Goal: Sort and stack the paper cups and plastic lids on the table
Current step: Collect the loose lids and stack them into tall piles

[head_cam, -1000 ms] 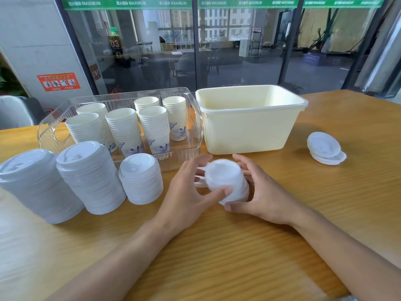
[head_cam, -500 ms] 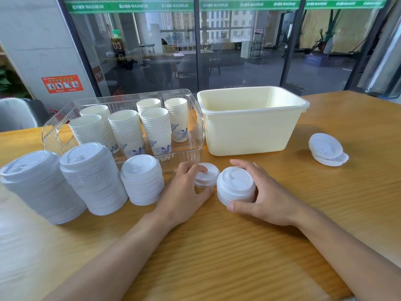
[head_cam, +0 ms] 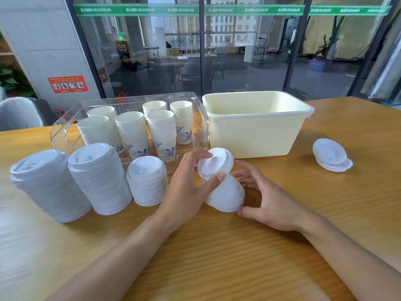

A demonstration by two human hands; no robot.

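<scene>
1. White plastic lids: I see a short tilted stack of lids [head_cam: 225, 190] held above the wooden table [head_cam: 238, 257], near centre, just in front of the cream bin [head_cam: 256, 131].
2. Left hand [head_cam: 188, 187] grips the top lid [head_cam: 216, 162] of that stack; thumb on the near edge, fingers curled over the far rim. Top lid sits tilted, looks partly off the stack.
3. Right hand [head_cam: 269, 200] cups the stack from the right; thumb at the bottom edge, fingers loosely spread against the far side. I cannot tell how firmly they press.
4. Three lid stacks stand on the table to the left: tall far-left stack [head_cam: 47, 183], tall middle stack [head_cam: 97, 177], shorter stack [head_cam: 147, 181] just beside the left hand.
5. Clear tray [head_cam: 65, 124] behind them holds six upright stacks of paper cups [head_cam: 132, 131], some with blue print at the base.
6. Cream bin stands right of the tray, touching or just beside it; I see nothing of its floor.
7. Small loose pile of lids [head_cam: 331, 154] lies on the table to the far right, well apart from both hands.
</scene>
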